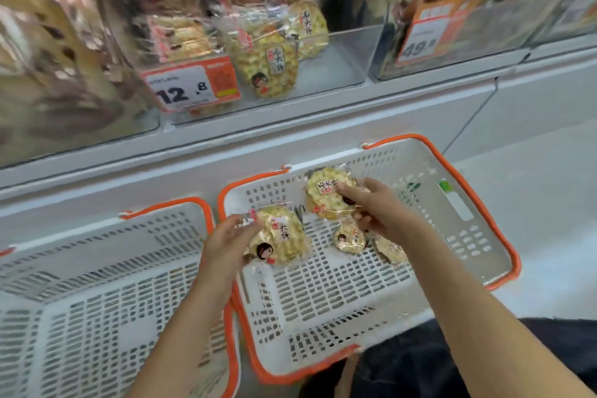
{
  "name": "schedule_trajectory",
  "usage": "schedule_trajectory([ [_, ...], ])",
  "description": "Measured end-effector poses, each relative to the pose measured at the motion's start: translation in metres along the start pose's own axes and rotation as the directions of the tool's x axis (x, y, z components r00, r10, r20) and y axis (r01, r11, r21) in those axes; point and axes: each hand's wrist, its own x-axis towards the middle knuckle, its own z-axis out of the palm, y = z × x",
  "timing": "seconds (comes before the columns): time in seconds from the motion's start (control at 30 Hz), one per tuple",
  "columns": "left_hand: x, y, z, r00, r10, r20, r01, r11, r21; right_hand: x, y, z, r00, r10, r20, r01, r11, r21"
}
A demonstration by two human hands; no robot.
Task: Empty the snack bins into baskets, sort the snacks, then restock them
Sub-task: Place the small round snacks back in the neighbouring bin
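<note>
Two white perforated baskets with orange rims sit below the shelf: the right basket (458,236) and the left basket (97,300). My left hand (223,245) grips a clear-wrapped round yellow cracker pack (281,239) over the right basket. My right hand (371,203) holds another such pack (326,194) above the same basket. Two more packs (350,239) lie on the right basket's floor beneath my right hand. The clear snack bin (339,68) on the shelf holds a few more cracker packs (271,64).
A price tag reading 12.8 (190,87) hangs on the bin's front. Neighbouring bins at left (64,74) and right (484,26) hold other bagged snacks; the right one has a 49.8 tag (423,39). A white shelf ledge (323,126) runs above the baskets.
</note>
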Motion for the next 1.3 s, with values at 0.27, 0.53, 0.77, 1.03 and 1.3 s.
schedule_trajectory([
  [0.27,-0.094,0.026,-0.068,0.996,0.09,0.011,-0.087,0.982,-0.169,-0.117,-0.065,0.048,0.945,-0.197,0.26,0.265,0.928,-0.261],
  [0.53,-0.12,0.025,-0.058,0.973,0.23,0.009,-0.209,0.9,-0.382,-0.183,-0.006,0.117,0.978,-0.051,0.202,-0.033,0.919,0.394],
  [0.77,-0.131,0.025,-0.033,0.966,0.253,0.055,-0.178,0.802,-0.57,-0.202,0.038,0.169,0.985,-0.059,-0.163,0.105,0.952,0.287],
  [1.03,-0.124,0.019,-0.042,0.942,0.332,-0.04,-0.331,0.91,-0.248,-0.181,0.05,0.157,0.956,-0.208,-0.205,0.176,0.97,-0.166],
  [1.3,-0.13,0.039,-0.056,0.905,0.401,0.139,-0.391,0.915,-0.094,-0.152,-0.007,0.103,0.895,-0.278,0.35,0.376,0.892,-0.252],
])
